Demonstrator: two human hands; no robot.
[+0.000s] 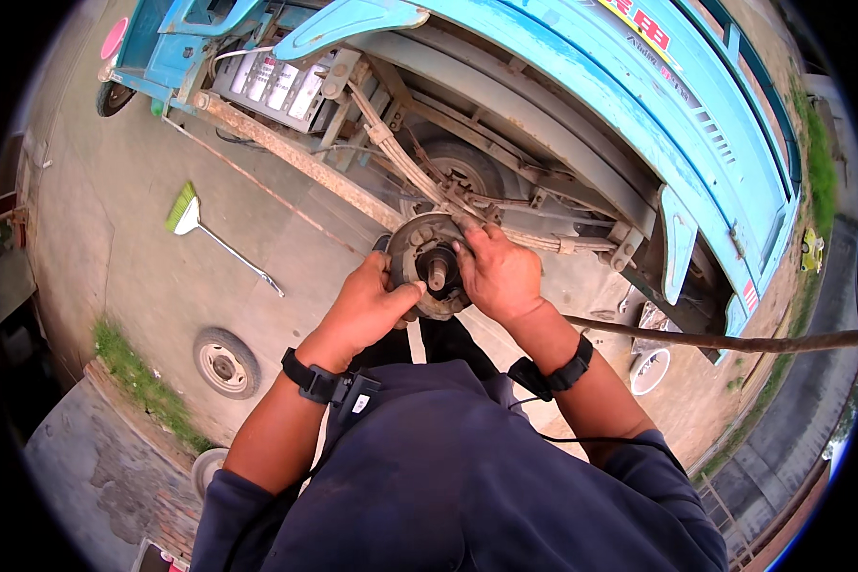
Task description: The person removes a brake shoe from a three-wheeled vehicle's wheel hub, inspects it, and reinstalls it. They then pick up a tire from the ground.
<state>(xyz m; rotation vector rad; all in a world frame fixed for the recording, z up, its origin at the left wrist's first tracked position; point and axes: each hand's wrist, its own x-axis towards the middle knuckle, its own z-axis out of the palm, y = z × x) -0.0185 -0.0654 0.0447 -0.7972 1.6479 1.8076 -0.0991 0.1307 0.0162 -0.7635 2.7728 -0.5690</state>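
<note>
A round, rusty drum brake assembly [416, 246] sits at the end of the axle of a blue cargo vehicle, with the bare axle stub [438, 274] sticking out of its middle. My left hand [377, 303] grips its left side, fingers behind the rim and thumb pressed on the front face near the lower edge. On the right side, my right hand [498, 272] is closed round the edge, its fingertips at the top and beside the hub. Parts of the brake shoes are hidden behind my fingers.
Leaf springs [400, 157] and the blue body [582, 95] lie just beyond my hands. A loose wheel [227, 364] and a green broom [189, 214] lie on the ground to the left. Rightward are a wooden pole [725, 339] and a white bucket [650, 370].
</note>
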